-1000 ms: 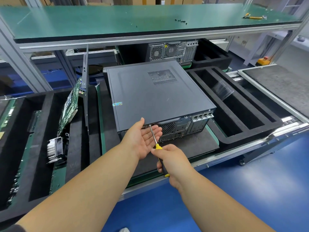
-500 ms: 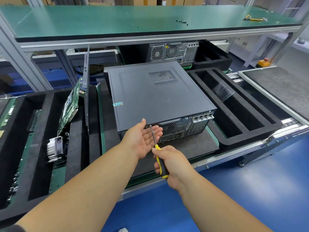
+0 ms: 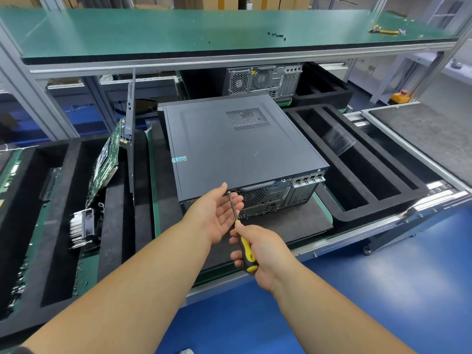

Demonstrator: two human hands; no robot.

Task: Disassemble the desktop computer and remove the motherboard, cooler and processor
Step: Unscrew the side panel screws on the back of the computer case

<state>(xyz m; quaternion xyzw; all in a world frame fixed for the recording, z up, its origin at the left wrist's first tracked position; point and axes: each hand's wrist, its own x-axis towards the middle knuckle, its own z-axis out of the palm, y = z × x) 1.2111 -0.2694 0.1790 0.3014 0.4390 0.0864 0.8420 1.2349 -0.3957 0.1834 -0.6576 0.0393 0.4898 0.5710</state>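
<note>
We see open room above the computer case [image 3: 237,146], capped by the overhead shelf [image 3: 204,34]. Its rear face is blocked by our left hand [image 3: 217,213] and the screwdriver [image 3: 241,233]. A foam tray [image 3: 357,180] bounds its right side.

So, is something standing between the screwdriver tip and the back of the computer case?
Nothing visible does. The screwdriver, held by the right hand, already reaches the rear edge of the computer case. The open left hand is cupped beside its shaft, not in front.

Desktop computer [image 3: 237,146] between foam trays; motherboard [image 3: 107,159] left.
</note>
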